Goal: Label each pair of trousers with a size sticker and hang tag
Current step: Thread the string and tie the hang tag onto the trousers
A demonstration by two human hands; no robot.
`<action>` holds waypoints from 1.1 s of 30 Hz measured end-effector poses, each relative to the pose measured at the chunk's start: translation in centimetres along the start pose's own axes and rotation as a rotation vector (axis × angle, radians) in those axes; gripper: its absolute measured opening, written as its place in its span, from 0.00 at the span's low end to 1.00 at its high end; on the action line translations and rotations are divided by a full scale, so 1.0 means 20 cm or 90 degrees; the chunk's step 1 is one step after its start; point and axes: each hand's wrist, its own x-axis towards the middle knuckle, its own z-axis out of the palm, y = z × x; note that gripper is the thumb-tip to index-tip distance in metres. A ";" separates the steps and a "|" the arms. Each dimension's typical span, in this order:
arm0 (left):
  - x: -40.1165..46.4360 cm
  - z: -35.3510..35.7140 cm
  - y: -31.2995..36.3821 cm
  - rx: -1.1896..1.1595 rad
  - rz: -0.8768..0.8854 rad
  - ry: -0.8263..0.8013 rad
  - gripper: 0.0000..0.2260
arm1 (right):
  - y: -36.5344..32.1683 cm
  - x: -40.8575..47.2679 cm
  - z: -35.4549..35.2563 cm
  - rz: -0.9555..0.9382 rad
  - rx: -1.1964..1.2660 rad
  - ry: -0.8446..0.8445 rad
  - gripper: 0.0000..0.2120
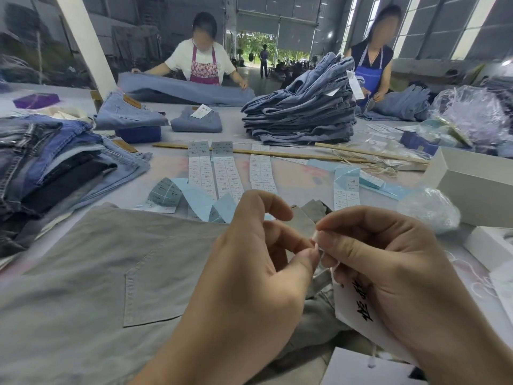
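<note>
Your two hands meet over the grey trousers, which lie flat on the table right in front of you with a back pocket facing up. Your right hand grips a white hang tag printed with black characters — the tag is tucked under the curled fingers, and thumb and forefinger pinch a small white piece at its top (string or sticker, too small to tell). Your left hand has its thumb and forefinger pinched on that same small piece, its other fingers loosely curled. Just beyond the trousers lie the strips of size stickers, some on blue backing. A tall stack of folded blue jeans stands further back, mid-table — two people work beyond it.
</note>
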 end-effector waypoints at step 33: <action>0.00 0.04 -0.08 0.225 0.234 0.098 0.15 | 0.02 0.00 0.00 0.002 -0.047 -0.029 0.09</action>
